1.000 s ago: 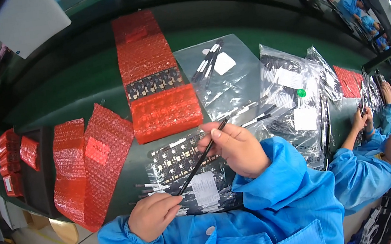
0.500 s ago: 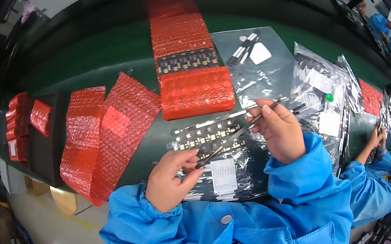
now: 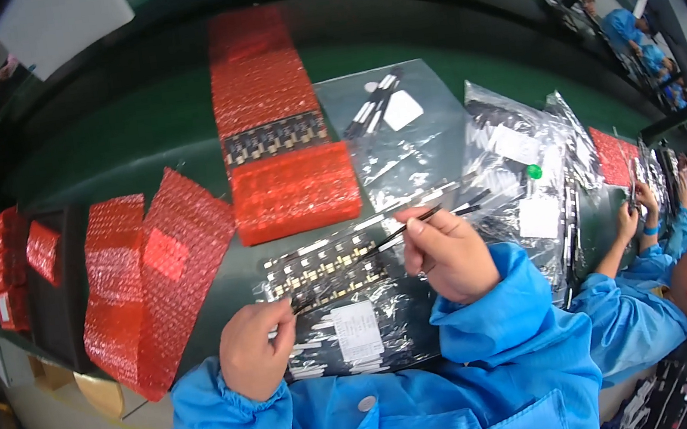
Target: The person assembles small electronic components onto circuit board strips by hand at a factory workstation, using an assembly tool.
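Observation:
A thin dark strip [image 3: 389, 241] slants across in front of me, its right end higher. My right hand [image 3: 451, 254] pinches it near that end between thumb and fingers. My left hand [image 3: 255, 348] is closed at its lower end, the fingertips partly hiding it. Beneath the strip lies a sheet of small dark circuit boards with pale pads [image 3: 316, 272]. Nearer me is a clear plastic bag holding black-and-white strips, with a white printed label [image 3: 357, 331] on it.
Red bubble wrap [image 3: 296, 199] with a row of boards lies beyond my hands. More red wrap [image 3: 118, 279] and a black tray [image 3: 61, 312] are at left. Clear bags of strips [image 3: 519, 165], one with a green dot, lie at right. A co-worker [image 3: 647, 279] sits close on the right.
My view has shifted, so the table's things appear farther left and lower. The strip now looks darker, where it shone before. Both hands keep their hold on it.

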A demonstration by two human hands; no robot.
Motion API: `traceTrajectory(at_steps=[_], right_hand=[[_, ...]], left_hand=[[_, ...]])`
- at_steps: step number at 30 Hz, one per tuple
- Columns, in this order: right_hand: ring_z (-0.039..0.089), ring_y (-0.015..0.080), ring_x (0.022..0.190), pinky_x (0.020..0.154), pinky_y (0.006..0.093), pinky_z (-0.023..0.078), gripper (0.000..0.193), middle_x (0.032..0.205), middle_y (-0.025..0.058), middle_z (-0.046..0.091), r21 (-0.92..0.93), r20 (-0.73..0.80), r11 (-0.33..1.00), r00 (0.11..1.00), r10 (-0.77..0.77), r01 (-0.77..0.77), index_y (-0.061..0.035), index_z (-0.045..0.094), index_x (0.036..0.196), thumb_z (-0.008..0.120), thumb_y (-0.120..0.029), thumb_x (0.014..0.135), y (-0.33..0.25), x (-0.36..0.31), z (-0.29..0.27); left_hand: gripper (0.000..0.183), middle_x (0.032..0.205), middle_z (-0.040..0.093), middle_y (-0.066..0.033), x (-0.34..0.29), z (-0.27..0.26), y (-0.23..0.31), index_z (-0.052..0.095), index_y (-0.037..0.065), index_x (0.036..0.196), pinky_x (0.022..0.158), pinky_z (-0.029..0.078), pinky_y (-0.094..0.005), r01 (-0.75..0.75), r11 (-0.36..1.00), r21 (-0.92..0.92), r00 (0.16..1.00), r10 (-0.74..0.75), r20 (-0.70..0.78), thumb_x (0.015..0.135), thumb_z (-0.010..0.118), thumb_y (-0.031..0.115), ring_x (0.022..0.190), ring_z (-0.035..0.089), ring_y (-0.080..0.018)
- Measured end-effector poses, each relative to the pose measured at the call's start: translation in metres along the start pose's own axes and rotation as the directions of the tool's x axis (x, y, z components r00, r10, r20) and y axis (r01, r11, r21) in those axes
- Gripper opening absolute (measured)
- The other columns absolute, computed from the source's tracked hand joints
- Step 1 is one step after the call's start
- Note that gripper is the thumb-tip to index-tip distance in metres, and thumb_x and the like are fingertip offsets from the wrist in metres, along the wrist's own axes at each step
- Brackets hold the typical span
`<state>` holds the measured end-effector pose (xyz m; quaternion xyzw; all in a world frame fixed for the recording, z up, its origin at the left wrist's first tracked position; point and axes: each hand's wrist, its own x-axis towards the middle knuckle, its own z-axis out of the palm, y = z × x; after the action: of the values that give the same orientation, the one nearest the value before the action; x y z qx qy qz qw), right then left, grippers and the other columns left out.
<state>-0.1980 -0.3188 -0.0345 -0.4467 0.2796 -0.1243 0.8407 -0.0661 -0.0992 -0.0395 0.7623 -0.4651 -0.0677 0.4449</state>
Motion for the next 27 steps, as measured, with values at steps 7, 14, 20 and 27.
traceTrajectory(at_steps=[7, 14, 20, 27], right_hand=[[0.053, 0.0121, 0.071, 0.065, 0.0237, 0.044, 0.022, 0.082, 0.0051, 0.057, 0.121, 0.032, 0.992, 0.999, 0.036, -0.04, -0.001, 0.055, 0.108, 0.052, -0.009, 0.087, -0.001, -0.005, 0.003], [0.054, 0.0123, 0.071, 0.065, 0.0239, 0.044, 0.024, 0.082, 0.006, 0.059, 0.103, 0.049, 0.994, 0.998, 0.043, -0.048, -0.0004, 0.055, 0.109, 0.052, -0.01, 0.087, -0.002, -0.006, 0.004], [0.056, 0.0133, 0.075, 0.067, 0.0247, 0.044, 0.026, 0.082, 0.0087, 0.062, 0.055, 0.021, 0.998, 0.999, -0.029, 0.028, 0.0036, 0.054, 0.109, 0.052, -0.012, 0.088, 0.001, -0.004, 0.001], [0.058, 0.0186, 0.082, 0.072, 0.0283, 0.046, 0.023, 0.096, 0.012, 0.059, 0.087, -0.087, 0.978, 0.98, -0.181, 0.189, 0.0035, 0.053, 0.108, 0.047, -0.01, 0.09, -0.009, -0.003, 0.004]], left_hand=[[0.024, 0.077, 0.057, -0.0109, 0.004, -0.002, -0.004, 0.061, 0.0, 0.086, 0.055, 0.046, -0.0353, -0.395, 0.893, 0.214, 0.916, 0.402, 0.015, 0.062, 0.062, 0.0, 0.069, 0.058, -0.0267], [0.024, 0.078, 0.057, -0.0111, 0.003, -0.003, -0.006, 0.06, 0.0, 0.087, 0.056, 0.046, -0.0354, -0.406, 0.89, 0.207, 0.907, 0.42, -0.03, 0.063, 0.062, 0.0, 0.068, 0.058, -0.027], [0.025, 0.078, 0.057, -0.0114, 0.003, -0.003, -0.007, 0.06, 0.0, 0.088, 0.056, 0.047, -0.0363, -0.407, 0.901, 0.149, 0.912, 0.411, 0.003, 0.064, 0.061, 0.0, 0.068, 0.058, -0.0273], [0.027, 0.085, 0.058, -0.0111, 0.007, 0.002, -0.007, 0.06, 0.001, 0.094, 0.06, 0.048, -0.0354, -0.413, 0.902, 0.124, 0.91, 0.405, 0.083, 0.067, 0.061, 0.005, 0.074, 0.059, -0.0266]])
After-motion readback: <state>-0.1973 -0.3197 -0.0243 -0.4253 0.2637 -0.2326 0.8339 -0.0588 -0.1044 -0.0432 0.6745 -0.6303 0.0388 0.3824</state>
